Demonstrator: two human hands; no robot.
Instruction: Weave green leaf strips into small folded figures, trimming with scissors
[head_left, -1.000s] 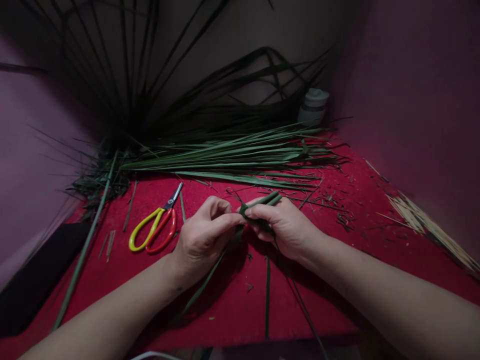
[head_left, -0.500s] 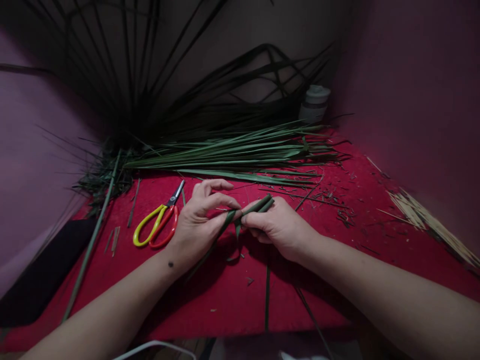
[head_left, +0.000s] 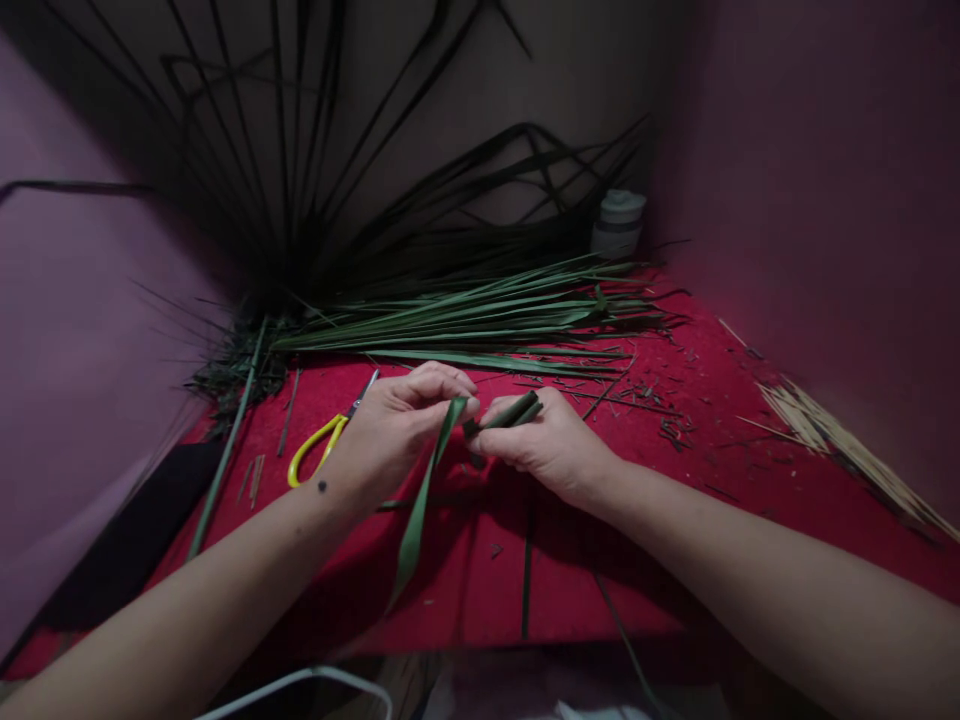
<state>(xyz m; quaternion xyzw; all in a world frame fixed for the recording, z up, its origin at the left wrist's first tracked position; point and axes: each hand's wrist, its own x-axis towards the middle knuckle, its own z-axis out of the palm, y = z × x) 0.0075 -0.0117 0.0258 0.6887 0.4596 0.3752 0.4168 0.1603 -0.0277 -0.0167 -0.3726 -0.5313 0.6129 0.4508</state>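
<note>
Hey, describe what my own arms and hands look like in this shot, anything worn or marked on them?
Both forearms are bare to the edge of the picture: no sleeves, gloves or watch show. The left hand has a small dark dot on the wrist, a mole or mark. The right hand shows no markings. No rings can be made out on the fingers in this dim light.

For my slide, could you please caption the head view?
Left hand and right hand fold a green leaf strip over a red cloth, scissors beside.
</note>
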